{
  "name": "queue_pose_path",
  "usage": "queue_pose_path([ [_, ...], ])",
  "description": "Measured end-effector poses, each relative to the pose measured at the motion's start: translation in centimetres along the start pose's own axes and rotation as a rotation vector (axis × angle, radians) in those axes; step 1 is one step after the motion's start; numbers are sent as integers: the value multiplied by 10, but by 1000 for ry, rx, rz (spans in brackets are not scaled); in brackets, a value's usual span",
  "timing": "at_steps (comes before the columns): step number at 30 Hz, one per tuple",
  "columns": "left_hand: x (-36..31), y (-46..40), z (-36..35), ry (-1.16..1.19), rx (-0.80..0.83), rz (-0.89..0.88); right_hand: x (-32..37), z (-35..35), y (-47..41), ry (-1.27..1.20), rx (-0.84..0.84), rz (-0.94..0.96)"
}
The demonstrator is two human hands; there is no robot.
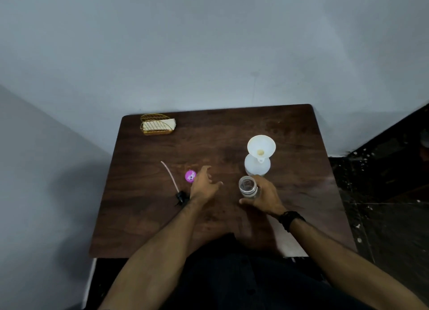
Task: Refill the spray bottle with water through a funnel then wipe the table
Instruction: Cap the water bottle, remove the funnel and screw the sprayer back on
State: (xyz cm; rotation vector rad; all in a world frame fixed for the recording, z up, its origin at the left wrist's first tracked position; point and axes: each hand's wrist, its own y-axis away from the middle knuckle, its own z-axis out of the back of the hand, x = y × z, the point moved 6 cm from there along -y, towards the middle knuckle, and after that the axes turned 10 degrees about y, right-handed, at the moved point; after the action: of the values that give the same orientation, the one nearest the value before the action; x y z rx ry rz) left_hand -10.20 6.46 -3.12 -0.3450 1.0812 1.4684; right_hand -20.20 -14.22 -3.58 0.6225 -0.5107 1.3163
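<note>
no readable writing anywhere, the purple cap [190, 176] has some small print i can't make out. my right hand [262, 197] is wrapped round an open clear water bottle [248, 188], upright, just in front of the spray bottle [257, 165], which stands upright with the white funnel [261, 146] in its neck. left of it my left hand [204, 184] hovers with fingers loose, beside the cap. the sprayer head [180, 197] lies flat, tube [169, 173] pointing away from me. dark wood table [209, 142], grey wall [209, 43].
</note>
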Motion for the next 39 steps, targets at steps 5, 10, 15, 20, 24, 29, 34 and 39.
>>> queue_pose_path([
  [5, 32, 7, 31, -20, -133, 51, 41, -21, -19, -24, 56, 83],
  [10, 43, 6, 54, -36, -170, 86, 58, -38, -41, -71, 66, 60],
  [15, 50, -6, 64, -16, -151, 89, 74, -51, -60, -78, 73, 12],
  [20, 54, -24, 57, -37, -80, 101, 83, -53, -73, -95, 85, -46],
  [24, 59, -33, 45, -123, -11, 109, 82, -55, -73, -92, 72, -65],
  [29, 63, -37, 35, -222, 32, 57, 81, -59, -72, -97, 44, -101],
  [34, 71, -40, 38, -190, -4, 26, 82, -61, -70, -107, 25, -137],
  [39, 73, -45, 38, -227, 51, -34, 82, -64, -67, -96, 3, -187],
])
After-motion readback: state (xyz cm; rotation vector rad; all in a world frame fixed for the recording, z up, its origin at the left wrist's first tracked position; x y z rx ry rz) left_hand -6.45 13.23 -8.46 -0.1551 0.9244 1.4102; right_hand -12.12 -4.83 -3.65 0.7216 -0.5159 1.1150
